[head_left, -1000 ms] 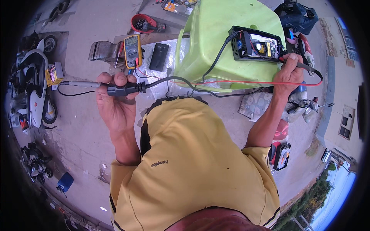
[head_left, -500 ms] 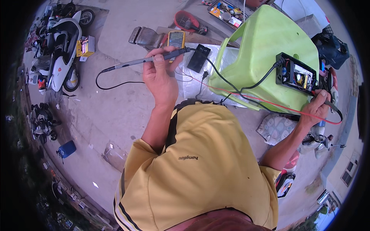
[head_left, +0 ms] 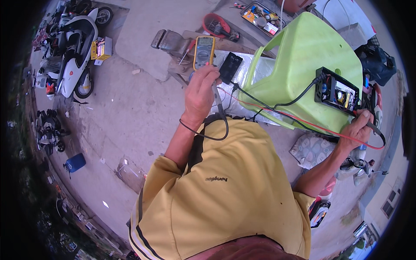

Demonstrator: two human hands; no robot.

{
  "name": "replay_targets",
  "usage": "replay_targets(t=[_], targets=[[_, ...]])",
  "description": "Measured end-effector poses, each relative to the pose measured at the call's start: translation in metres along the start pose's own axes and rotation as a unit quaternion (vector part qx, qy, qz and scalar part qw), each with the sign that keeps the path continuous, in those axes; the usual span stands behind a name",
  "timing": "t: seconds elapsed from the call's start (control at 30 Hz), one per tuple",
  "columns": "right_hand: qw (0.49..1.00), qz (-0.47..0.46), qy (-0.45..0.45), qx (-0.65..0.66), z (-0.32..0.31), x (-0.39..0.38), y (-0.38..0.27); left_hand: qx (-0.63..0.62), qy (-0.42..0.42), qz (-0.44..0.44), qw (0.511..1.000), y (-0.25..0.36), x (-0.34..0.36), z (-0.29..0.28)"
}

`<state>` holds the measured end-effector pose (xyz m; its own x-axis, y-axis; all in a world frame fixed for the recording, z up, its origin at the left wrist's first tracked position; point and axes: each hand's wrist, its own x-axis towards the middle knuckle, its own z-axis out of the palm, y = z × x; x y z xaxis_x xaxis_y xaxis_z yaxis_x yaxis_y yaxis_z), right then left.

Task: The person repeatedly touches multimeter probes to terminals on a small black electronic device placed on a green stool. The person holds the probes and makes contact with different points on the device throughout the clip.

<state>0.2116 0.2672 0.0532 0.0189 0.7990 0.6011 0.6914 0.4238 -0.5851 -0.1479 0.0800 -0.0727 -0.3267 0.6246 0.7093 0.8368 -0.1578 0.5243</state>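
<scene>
Bare concrete [head_left: 130,108] left, cables [head_left: 277,113] crossing stool [head_left: 303,56] right

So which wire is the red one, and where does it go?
The thin red wire runs across the green stool to the right hand. The other wires, including the cable from the left hand, are black.

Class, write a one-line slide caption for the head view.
Left hand grips a black probe by a yellow multimeter; right hand steadies an open black circuit box.

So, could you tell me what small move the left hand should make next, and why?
Probably bring the black probe in the left hand across to the open black box on the green stool; the right hand already waits there, while the probe points away near the yellow multimeter.
</scene>
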Motion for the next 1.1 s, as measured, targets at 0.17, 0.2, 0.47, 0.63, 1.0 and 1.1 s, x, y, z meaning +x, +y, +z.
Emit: replay_targets(t=[0.17,0.2,0.47,0.63,1.0,1.1], targets=[[1.0,0.007,-0.001,0.011,0.0,0.0,0.0,-0.017,0.003,-0.009,1.0,-0.002,-0.006,-0.005],[1.0,0.005,0.0,0.005,0.0,0.0,0.0,-0.025,0.009,-0.013,1.0,-0.003,-0.006,-0.006],[1.0,0.005,-0.004,0.015,0.0,0.0,0.001,-0.474,0.016,-0.394,0.787,0.015,0.016,-0.047],[1.0,0.002,-0.004,0.003,0.0,0.0,-0.001,-0.637,-0.187,-0.424,0.616,0.001,-0.008,-0.074],[1.0,0.009,-0.004,0.004,0.0,0.0,0.001,-0.5,-0.479,-0.478,0.541,0.01,-0.027,-0.081],[1.0,0.008,-0.006,-0.002,0.0,0.001,0.003,-0.507,-0.476,-0.473,0.541,0.008,-0.028,-0.08]])
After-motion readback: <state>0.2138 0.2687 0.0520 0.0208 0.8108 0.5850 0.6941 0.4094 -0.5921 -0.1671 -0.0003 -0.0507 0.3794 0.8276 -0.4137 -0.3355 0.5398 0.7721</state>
